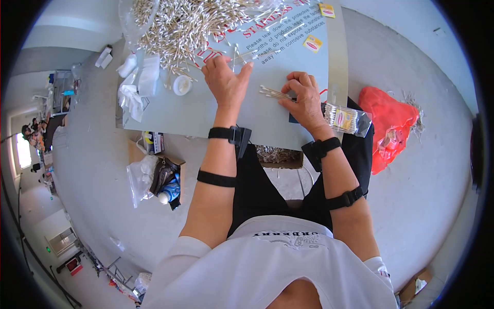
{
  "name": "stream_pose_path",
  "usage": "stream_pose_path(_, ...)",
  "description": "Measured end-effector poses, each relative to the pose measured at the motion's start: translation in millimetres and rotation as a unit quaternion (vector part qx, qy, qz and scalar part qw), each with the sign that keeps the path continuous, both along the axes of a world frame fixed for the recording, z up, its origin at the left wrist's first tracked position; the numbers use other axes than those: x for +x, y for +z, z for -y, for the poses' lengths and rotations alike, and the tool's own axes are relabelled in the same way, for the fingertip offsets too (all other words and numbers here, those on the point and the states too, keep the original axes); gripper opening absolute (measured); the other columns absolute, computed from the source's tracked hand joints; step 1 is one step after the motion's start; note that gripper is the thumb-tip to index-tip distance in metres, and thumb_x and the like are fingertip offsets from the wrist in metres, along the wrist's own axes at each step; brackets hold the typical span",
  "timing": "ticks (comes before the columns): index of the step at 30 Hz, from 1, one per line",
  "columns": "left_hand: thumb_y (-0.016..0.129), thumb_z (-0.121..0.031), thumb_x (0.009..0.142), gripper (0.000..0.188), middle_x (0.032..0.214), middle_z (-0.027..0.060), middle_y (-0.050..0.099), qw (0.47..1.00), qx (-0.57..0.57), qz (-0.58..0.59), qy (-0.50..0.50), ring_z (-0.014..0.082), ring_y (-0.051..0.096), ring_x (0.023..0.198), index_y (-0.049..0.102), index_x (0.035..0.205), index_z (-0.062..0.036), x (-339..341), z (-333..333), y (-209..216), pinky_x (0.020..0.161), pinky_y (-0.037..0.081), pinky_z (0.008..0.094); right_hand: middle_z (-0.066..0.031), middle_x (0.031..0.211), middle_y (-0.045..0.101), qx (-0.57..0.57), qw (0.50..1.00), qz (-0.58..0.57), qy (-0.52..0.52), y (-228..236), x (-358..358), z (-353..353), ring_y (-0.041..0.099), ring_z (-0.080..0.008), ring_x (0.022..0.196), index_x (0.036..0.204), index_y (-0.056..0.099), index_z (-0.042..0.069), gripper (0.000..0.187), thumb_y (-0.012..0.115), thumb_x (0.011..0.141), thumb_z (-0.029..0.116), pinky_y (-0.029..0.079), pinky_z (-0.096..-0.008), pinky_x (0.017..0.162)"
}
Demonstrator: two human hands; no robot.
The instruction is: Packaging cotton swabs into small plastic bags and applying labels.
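Note:
A large heap of cotton swabs [190,31] covers the far left of the table, with loose ones strewn along its near edge. Beside those strays is my left hand [226,82], thumb spread from the curled fingers and a few swabs lying just past them. To the right, my right hand [304,100] pinches a small bundle of cotton swabs [272,92], their tips pointing left. Part of that bundle is hidden behind the fingers. A clear packet of cotton swabs [340,118] with a yellow label lies at the table edge by my right wrist.
Yellow labels [312,44] lie on the printed table sheet [265,116]. A round white tub [182,85] and stacked clear bags [149,75] sit at left. A red bag [386,129] stands right of the table; an open carton [177,167] with a bottle is on the floor at left.

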State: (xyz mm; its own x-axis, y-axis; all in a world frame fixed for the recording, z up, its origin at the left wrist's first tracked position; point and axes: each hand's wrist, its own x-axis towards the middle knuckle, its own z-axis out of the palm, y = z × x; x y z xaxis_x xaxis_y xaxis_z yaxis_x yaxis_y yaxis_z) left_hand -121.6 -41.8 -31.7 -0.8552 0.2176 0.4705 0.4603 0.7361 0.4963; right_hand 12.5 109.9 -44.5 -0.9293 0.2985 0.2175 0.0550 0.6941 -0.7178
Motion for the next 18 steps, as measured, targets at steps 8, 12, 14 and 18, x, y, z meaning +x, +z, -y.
stream_pose_path(8,0.074,-0.021,0.074,0.021,0.081,0.0108,0.063,0.986,-0.075,0.150,0.015,0.0306,0.060,0.086,0.064,0.074,-0.0032,-26.9,-8.8,-11.0,0.071,0.047,0.0452,-0.0065,0.108,0.057,-0.018,0.999,-0.038,-0.004,-5.2,-0.9,1.3,0.051,-0.0288,0.104,0.076,0.063,0.006,0.019,0.075,0.062,0.009,0.042,-0.0397,0.092)
stream_pose_path(12,0.074,-0.021,0.077,0.024,0.066,0.0101,0.063,0.999,-0.038,0.026,0.022,0.0247,0.061,0.062,0.064,0.075,0.0007,-29.4,2.6,-26.4,0.059,0.047,0.0394,-0.0061,0.111,0.056,0.001,0.999,-0.035,0.002,-4.8,-2.2,2.7,0.051,-0.0277,0.106,0.079,0.063,0.007,0.020,0.075,0.064,0.011,0.043,-0.0381,0.091)
stream_pose_path(14,0.072,-0.012,0.078,0.014,0.068,0.0066,0.060,0.977,0.189,0.102,0.009,0.0211,0.056,0.064,0.063,0.074,-0.0015,-25.8,5.6,-23.9,0.060,0.045,0.0354,-0.0058,0.111,0.056,-0.001,1.000,-0.026,0.001,-4.4,-1.2,1.6,0.051,-0.0277,0.106,0.079,0.063,0.007,0.019,0.075,0.064,0.011,0.043,-0.0379,0.092)
stream_pose_path(18,0.070,-0.007,0.083,0.011,0.068,-0.0023,0.058,0.909,0.310,0.271,-0.064,0.0039,0.047,0.064,0.064,0.078,0.0003,3.8,29.2,-2.0,0.058,0.040,0.0215,-0.0054,0.112,0.056,0.008,1.000,-0.026,-0.001,-6.7,0.8,-0.7,0.051,-0.0276,0.106,0.079,0.063,0.008,0.019,0.075,0.064,0.011,0.043,-0.0378,0.092)
